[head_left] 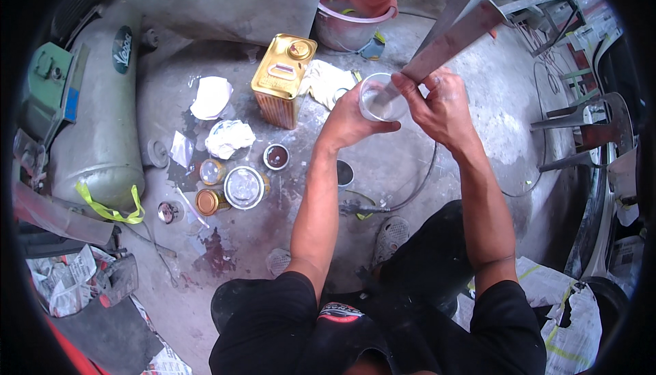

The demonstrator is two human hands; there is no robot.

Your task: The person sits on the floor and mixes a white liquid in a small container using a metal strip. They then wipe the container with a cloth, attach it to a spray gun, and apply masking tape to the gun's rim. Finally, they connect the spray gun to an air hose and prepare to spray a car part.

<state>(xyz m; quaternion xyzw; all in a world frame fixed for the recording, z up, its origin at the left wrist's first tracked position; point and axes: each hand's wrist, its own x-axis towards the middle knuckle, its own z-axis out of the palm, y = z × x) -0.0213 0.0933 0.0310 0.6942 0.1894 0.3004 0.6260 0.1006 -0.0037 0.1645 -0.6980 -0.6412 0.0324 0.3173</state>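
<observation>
My left hand (350, 121) is wrapped around a clear plastic cup (370, 110), tilted with its mouth facing up. Greyish-white material shows inside it. In my right hand (442, 106) is a long flat metal-looking strip (454, 42), gripped between thumb and fingers. Its lower end dips into the cup, and its broad upper end rises to the upper right. A gold rectangular tin (281, 78) stands just left of the cup, beside a crumpled white cloth (321, 82).
On the floor at left stand an open can of dark liquid (276, 156), a large round can (244, 188) and crumpled white paper (230, 139). A grey tank (96, 136) lies far left. Behind is a pink bucket (355, 26). A black hose (417, 194) curves below my hands.
</observation>
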